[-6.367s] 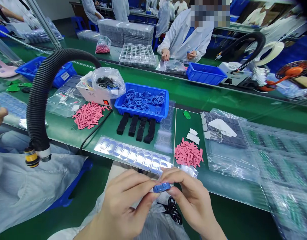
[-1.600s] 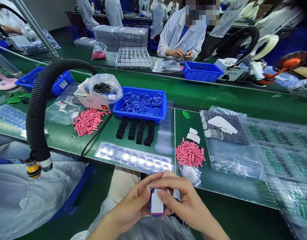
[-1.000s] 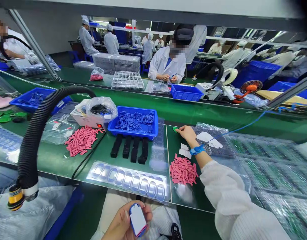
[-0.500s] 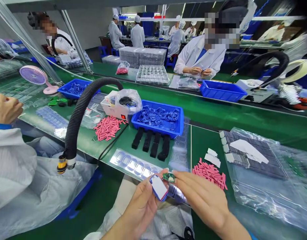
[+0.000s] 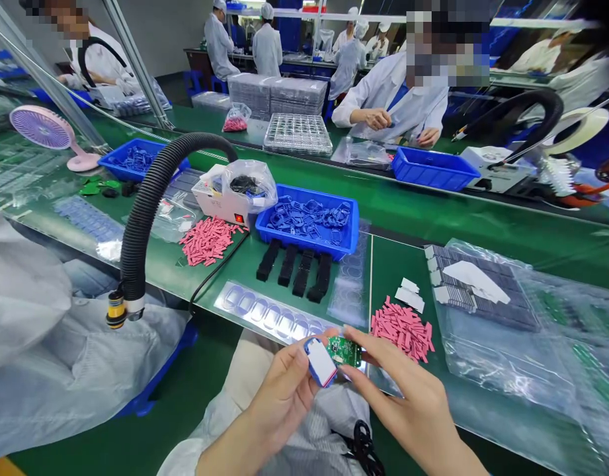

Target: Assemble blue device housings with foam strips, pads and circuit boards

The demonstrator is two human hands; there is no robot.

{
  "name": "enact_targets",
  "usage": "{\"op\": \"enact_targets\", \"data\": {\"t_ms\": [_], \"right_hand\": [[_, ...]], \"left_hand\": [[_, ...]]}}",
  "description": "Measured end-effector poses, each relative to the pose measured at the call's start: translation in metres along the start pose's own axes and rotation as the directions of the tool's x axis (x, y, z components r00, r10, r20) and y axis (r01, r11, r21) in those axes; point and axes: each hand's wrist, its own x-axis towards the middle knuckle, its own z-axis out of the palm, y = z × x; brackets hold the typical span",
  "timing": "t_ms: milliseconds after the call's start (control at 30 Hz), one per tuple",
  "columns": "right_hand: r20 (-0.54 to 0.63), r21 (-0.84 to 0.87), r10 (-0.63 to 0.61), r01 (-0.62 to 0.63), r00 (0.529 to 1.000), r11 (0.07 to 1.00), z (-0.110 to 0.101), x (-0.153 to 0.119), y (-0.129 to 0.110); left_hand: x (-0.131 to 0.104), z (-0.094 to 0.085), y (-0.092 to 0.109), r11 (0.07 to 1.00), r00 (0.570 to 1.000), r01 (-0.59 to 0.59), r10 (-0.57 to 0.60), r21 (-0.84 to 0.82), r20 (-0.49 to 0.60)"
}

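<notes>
Right in front of the person, below the near edge of the green table [image 5: 393, 261] in the view, both hands are holding parts close together. The left hand [image 5: 287, 393] grips a small blue case [image 5: 309, 365], its thumb at one side and its fingers curled behind. Set in the case is a white block [image 5: 323, 361] with a thin pink edge at its lower end; the case is tilted, with the white face turned up. The right hand [image 5: 408, 396] has a green circuit board [image 5: 346, 352] pinched between its thumb and fingers. The board is just beside the case, on its right — whether the two touch is hard to tell.

On the table past the hands, a clear sheet with oval outlines [image 5: 264, 313] lies along the near edge. Behind it are four black stacks [image 5: 301, 272] in a row, in front of a blue bin [image 5: 304, 245] that holds many blue frames [image 5: 304, 215]. One heap of pink strips [image 5: 402, 329] lies near the right hand, with some white pieces [image 5: 410, 295] just behind it, and another pink heap [image 5: 209, 240] lies left of the black stacks, in front of a pale box [image 5: 215, 203] with a red switch. Farther right, dark strips [image 5: 507, 291] lie in rows on clear plastic [image 5: 502, 363]. Across the table, a person in a white coat [image 5: 366, 89] is bent over the work surface.
</notes>
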Motion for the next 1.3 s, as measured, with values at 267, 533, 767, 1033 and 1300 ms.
{"op": "enact_targets", "data": {"t_ms": [267,533,767,1033,1300], "right_hand": [[0.065,0.048,0.154,-0.157,0.986,0.986,-0.012,0.013,-0.002],[0.164,0.185,0.086,-0.116,0.983,0.976,-0.019,0.027,-0.018],[0.162,0.134,0.006,-0.028,0.987,0.991,-0.02,0.029,-0.019],[0.197,0.045,-0.077,0.069,0.977,0.997,-0.019,0.026,-0.017],[0.22,0.008,-0.087,0.088,0.972,0.996,-0.022,0.023,-0.018]], "left_hand": [[0.0,-0.001,0.005,0.991,0.994,-0.066,0.075,0.116,-0.074],[0.001,-0.006,0.007,0.903,0.963,-0.236,0.268,0.359,-0.042],[-0.003,-0.002,0.011,0.789,0.915,-0.369,0.4,0.491,0.044],[-0.001,-0.005,0.01,0.757,0.903,-0.381,0.427,0.531,0.039],[-0.001,-0.006,0.008,0.659,0.866,-0.412,0.498,0.63,0.046]]}}
